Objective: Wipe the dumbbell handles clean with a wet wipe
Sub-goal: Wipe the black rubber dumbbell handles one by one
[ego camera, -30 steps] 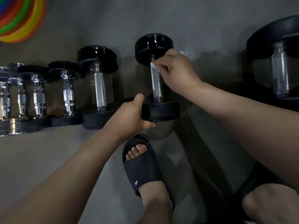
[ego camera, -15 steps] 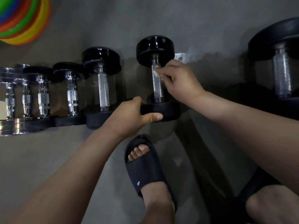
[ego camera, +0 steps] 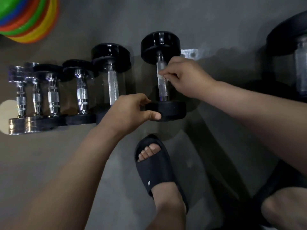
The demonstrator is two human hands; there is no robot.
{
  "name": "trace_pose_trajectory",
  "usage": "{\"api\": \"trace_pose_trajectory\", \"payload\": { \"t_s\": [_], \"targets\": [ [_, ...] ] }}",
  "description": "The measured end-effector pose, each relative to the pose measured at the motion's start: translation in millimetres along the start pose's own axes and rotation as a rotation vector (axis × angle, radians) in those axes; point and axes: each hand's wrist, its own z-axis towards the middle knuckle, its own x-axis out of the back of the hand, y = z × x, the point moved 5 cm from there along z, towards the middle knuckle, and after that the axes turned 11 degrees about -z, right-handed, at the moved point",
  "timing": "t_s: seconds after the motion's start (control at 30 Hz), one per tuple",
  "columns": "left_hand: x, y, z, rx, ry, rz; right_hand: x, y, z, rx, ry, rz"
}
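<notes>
A black dumbbell [ego camera: 160, 45] with a knurled steel handle [ego camera: 162, 87] lies on the grey floor, one weight far, one near. My left hand [ego camera: 127, 112] grips the near weight [ego camera: 171, 110], thumb along its front edge. My right hand [ego camera: 186, 77] pinches a small white wet wipe [ego camera: 160, 76] against the middle of the handle. Most of the wipe is hidden under my fingers.
Several smaller dumbbells [ego camera: 113, 80] lie in a row to the left, some chrome. A bigger dumbbell [ego camera: 300, 63] sits at the right edge. Stacked coloured discs [ego camera: 28, 19] fill the top left corner. My foot in a black slide sandal [ego camera: 156, 165] stands just below the dumbbell.
My right hand has slid the wipe down the handle from near the far weight to about its middle. My left hand's thumb has stretched further along the near weight.
</notes>
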Motion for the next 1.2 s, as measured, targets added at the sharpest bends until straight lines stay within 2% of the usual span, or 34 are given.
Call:
{"api": "trace_pose_trajectory", "payload": {
  "t_s": [0.07, 0.2, 0.27, 0.4, 0.57, 0.73, 0.9, 0.97, 1.1, 1.2],
  "targets": [
    [0, 1, 1, -0.012, 0.007, 0.026, -2, -8, -8, 0.077, -0.067, -0.025],
    [-1, 1, 2, -0.002, 0.01, 0.037, -2, -20, -15, 0.271, -0.31, -0.122],
    [-3, 4, 4, 0.0, 0.007, 0.037, 4, -14, -3, 0.267, -0.314, -0.178],
    [-8, 9, 5, -0.019, 0.029, 0.045, 12, -5, 3, 0.199, -0.206, -0.19],
    [-17, 16, 3, -0.077, 0.103, 0.068, 9, -14, -11, 0.343, -0.435, -0.194],
    [-23, 21, -1, -0.104, 0.157, 0.047, 17, 7, 2, 0.202, -0.263, -0.179],
    [-22, 21, -1, -0.118, 0.159, 0.054, 10, -8, -21, 0.374, -0.471, -0.12],
    [-22, 20, 0, -0.114, 0.149, 0.072, 10, 0, -13, 0.342, -0.449, -0.134],
    [-19, 17, 1, -0.117, 0.119, 0.089, 10, 13, -10, 0.193, -0.283, -0.086],
    [-16, 15, 1, -0.127, 0.121, 0.074, 3, 3, -25, 0.266, -0.343, -0.05]
  ]
}}
